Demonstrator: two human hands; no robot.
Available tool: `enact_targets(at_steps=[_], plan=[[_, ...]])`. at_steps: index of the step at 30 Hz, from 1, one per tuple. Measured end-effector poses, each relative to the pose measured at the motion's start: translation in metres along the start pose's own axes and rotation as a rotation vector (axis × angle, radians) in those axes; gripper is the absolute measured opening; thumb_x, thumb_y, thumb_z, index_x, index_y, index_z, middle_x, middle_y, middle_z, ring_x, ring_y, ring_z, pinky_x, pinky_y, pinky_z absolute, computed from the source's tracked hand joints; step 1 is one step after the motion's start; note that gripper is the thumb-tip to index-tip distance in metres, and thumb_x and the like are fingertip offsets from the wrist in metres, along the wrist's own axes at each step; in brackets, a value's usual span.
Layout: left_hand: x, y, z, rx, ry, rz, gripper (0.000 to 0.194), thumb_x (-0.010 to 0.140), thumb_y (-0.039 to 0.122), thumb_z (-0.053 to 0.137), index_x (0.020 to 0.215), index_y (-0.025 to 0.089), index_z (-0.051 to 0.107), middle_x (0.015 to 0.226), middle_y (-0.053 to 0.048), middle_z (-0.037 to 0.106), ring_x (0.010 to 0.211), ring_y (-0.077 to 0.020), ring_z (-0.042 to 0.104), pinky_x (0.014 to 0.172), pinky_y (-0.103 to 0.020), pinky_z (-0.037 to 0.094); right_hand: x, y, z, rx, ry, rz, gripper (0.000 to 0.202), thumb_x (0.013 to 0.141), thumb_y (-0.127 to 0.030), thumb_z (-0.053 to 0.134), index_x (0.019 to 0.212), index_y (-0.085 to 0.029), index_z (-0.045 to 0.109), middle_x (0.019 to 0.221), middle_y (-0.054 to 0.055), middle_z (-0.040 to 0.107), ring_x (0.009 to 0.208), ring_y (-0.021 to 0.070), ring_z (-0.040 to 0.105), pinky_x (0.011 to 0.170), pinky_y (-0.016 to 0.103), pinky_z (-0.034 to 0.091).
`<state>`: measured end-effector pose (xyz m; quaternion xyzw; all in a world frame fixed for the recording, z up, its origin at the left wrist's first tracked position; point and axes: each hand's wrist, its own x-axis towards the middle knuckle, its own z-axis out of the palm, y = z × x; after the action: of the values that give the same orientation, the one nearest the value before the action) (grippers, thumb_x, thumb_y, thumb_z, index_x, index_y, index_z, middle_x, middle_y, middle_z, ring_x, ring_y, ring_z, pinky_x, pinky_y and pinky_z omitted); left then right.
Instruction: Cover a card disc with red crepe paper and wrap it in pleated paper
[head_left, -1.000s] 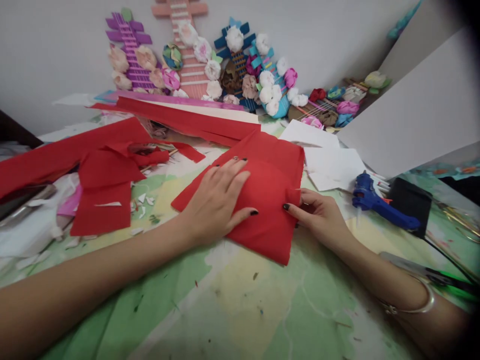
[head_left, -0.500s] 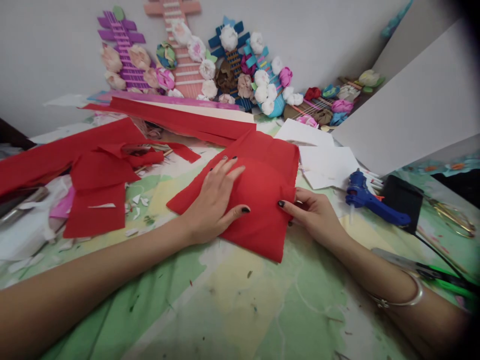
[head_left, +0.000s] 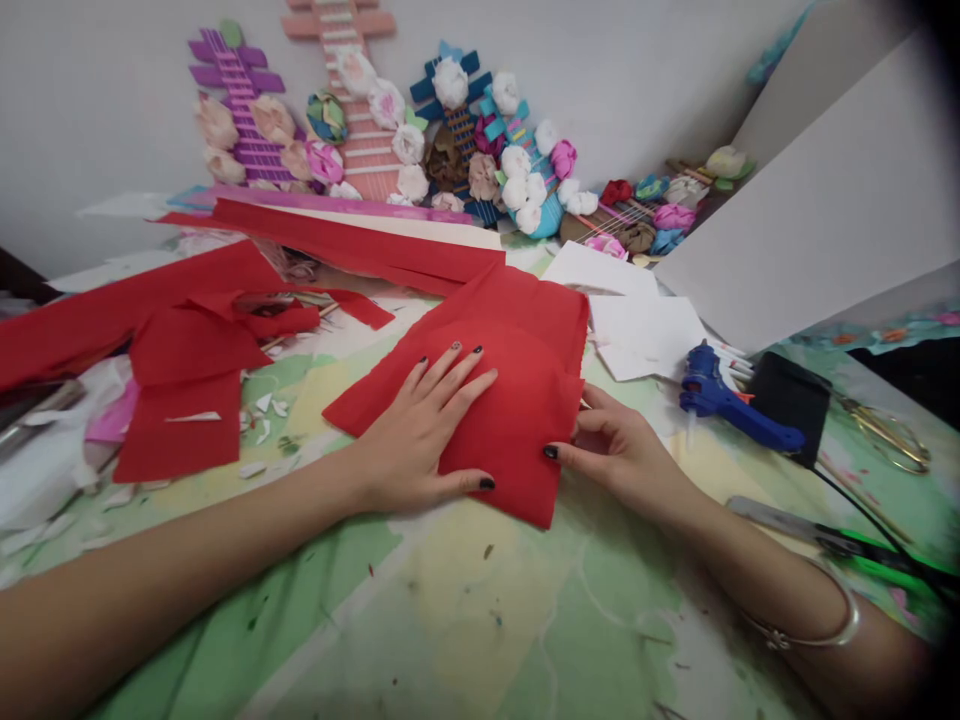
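Observation:
A sheet of red crepe paper [head_left: 525,410] lies on the table in front of me, bulging smoothly over a rounded shape hidden beneath it. My left hand [head_left: 420,430] rests flat on its left part, fingers spread. At the right edge of the sheet, my right hand [head_left: 626,455] grips the paper, thumb on top and the other fingers tucked behind the edge. What those fingers touch underneath is hidden.
A blue glue gun [head_left: 739,405], green-and-black scissors [head_left: 840,540] and gold-handled scissors [head_left: 892,435] lie right. White sheets [head_left: 649,335] are behind my right hand. Red paper pieces [head_left: 184,350] and white scraps cover the left. Flower-decorated guitar shapes [head_left: 360,150] line the wall.
Both hands have shifted toward me over the red crepe paper: the left palm slid down the bulge, the right thumb moved lower along the edge. The sheet has barely moved.

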<state>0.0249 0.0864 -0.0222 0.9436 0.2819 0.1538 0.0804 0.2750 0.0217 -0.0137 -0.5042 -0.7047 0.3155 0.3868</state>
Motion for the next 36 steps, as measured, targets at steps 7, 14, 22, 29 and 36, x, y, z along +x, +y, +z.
enact_targets(at_steps=[7,14,22,29,36], plan=[[0.003,0.004,0.004,0.032,-0.017,-0.051,0.090,0.079,0.067,0.054,0.149,0.023,0.021,0.158,-0.014,0.007,0.144,-0.0382,0.003,0.114,-0.060,0.008,0.001,0.000,0.001,-0.114,-0.020,-0.008,0.008,0.079,-0.021,0.064,0.079,-0.021,0.072,0.123,0.008,0.056,0.104,0.0230,0.059,0.088,0.038,0.050],[0.000,-0.013,-0.003,0.028,0.004,-0.041,0.086,0.084,0.066,0.048,0.151,0.025,0.013,0.158,-0.015,0.003,0.144,-0.0383,0.000,0.112,-0.062,0.010,0.001,0.002,-0.002,-0.082,-0.011,0.003,0.013,0.081,-0.024,0.063,0.069,-0.019,0.067,0.117,0.007,0.059,0.104,0.0217,0.058,0.089,0.036,0.047],[-0.007,-0.034,-0.010,0.059,0.053,0.020,0.103,0.071,0.077,0.054,0.151,0.026,0.014,0.158,-0.016,0.004,0.142,-0.0447,-0.002,0.108,-0.068,-0.001,0.002,0.006,-0.004,-0.011,0.010,0.095,0.031,0.084,-0.039,0.061,0.061,-0.019,0.060,0.116,0.008,0.059,0.101,0.0219,0.059,0.087,0.037,0.046],[-0.004,-0.039,-0.011,0.043,0.108,-0.108,0.097,0.074,0.073,0.055,0.149,0.022,0.020,0.156,-0.019,0.010,0.143,-0.0432,0.002,0.109,-0.067,0.005,-0.001,0.003,-0.010,-0.034,0.168,0.126,0.024,0.086,-0.040,0.056,0.072,-0.020,0.060,0.117,0.009,0.061,0.105,0.0233,0.060,0.090,0.040,0.045],[-0.003,-0.064,-0.024,-0.317,0.287,-0.445,0.064,0.087,0.054,0.048,0.136,0.013,0.038,0.133,-0.017,0.048,0.116,-0.0288,0.052,0.101,-0.046,0.042,-0.004,0.003,-0.026,-0.463,-0.032,0.151,0.077,0.053,-0.042,0.083,0.121,-0.021,0.052,0.127,0.017,0.055,0.118,0.0371,0.048,0.096,0.054,0.039]])
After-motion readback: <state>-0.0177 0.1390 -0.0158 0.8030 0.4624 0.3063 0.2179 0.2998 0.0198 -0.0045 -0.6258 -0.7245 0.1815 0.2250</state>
